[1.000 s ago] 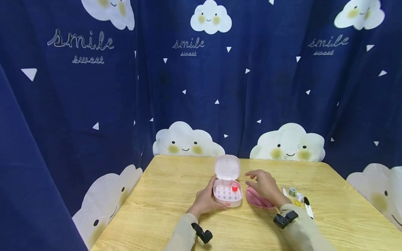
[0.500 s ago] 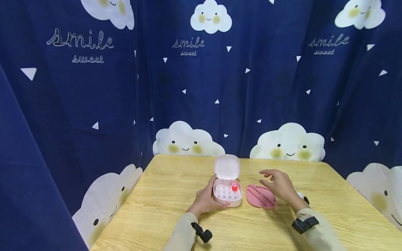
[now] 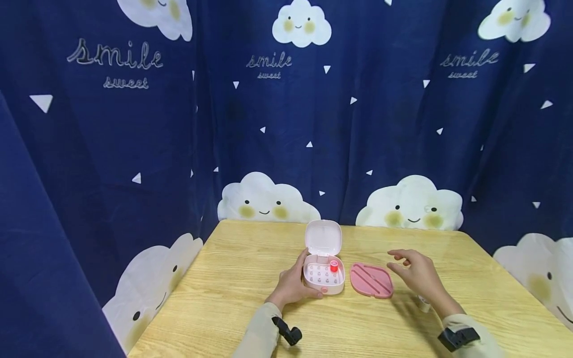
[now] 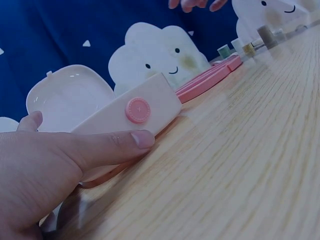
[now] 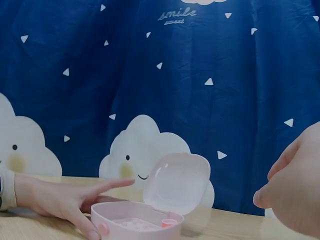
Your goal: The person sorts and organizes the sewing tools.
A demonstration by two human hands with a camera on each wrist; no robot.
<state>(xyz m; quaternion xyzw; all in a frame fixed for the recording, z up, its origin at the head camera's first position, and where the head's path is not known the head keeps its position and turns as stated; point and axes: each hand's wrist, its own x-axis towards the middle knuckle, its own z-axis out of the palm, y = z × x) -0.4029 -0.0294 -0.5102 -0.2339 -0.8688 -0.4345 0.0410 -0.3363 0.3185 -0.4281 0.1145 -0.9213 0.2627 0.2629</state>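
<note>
A pale pink sewing box point(image 3: 331, 289) stands on the table with its lid point(image 3: 323, 237) raised. Inside, a red thread spool point(image 3: 334, 266) sits at the back right, among rows of small pegs. My left hand point(image 3: 292, 286) holds the box from its left side, the thumb point(image 4: 115, 145) along the front wall below a round button-shaped catch point(image 4: 138, 110). Just right of the box lies a darker pink tray point(image 3: 371, 281) with long grooves. Beyond the tray, my right hand point(image 3: 420, 274) hovers over the table with loosely bent fingers and holds nothing.
Several small spools, among them a green one point(image 4: 224, 51) and a yellow one point(image 4: 248, 48), stand past the tray in the left wrist view. In the head view my right forearm mostly hides them. A blue curtain point(image 3: 286, 124) hangs behind the wooden table point(image 3: 250, 248).
My right hand has moved right, away from the sewing box and off the pink tray, which now shows whole. Its forearm now covers the small spools. The left hand has stayed on the box.
</note>
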